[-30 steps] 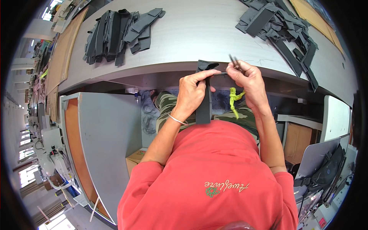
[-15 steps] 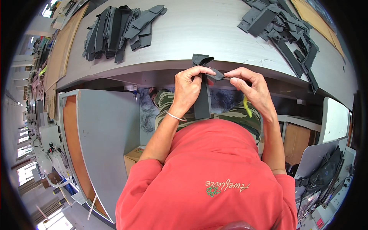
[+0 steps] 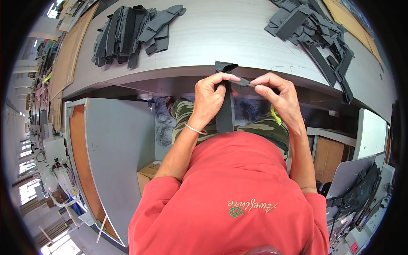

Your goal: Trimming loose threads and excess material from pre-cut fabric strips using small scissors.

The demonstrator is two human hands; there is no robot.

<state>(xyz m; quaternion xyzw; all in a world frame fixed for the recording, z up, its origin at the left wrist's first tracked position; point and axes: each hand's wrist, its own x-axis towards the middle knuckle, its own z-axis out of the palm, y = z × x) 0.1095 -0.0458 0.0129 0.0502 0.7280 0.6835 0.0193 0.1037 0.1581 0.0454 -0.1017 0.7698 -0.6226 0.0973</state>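
Note:
A dark grey fabric strip (image 3: 225, 114) hangs down in front of my lap, its folded top end near the table edge. My left hand (image 3: 210, 98) is closed round the upper part of the strip, thumb and forefinger pinching it. From there a narrow, pointed piece of the fabric reaches to the right. My right hand (image 3: 281, 97) pinches the tip of that piece between thumb and fingers, so it stretches between both hands. Below my right palm a yellow-green thing (image 3: 275, 115) dangles; its kind is not clear.
On the pale table (image 3: 221, 38) lie a stack of grey fabric strips (image 3: 127, 36) at the far left and a tangled heap of strips (image 3: 314, 36) at the far right. A grey cabinet panel (image 3: 119, 148) stands at my left. Under the table at right is a cardboard box (image 3: 329, 159).
Both hands have shifted very slightly right with the fabric. The narrow piece between them turned a little, and the yellow-green thing under my right hand swung and changed its outline.

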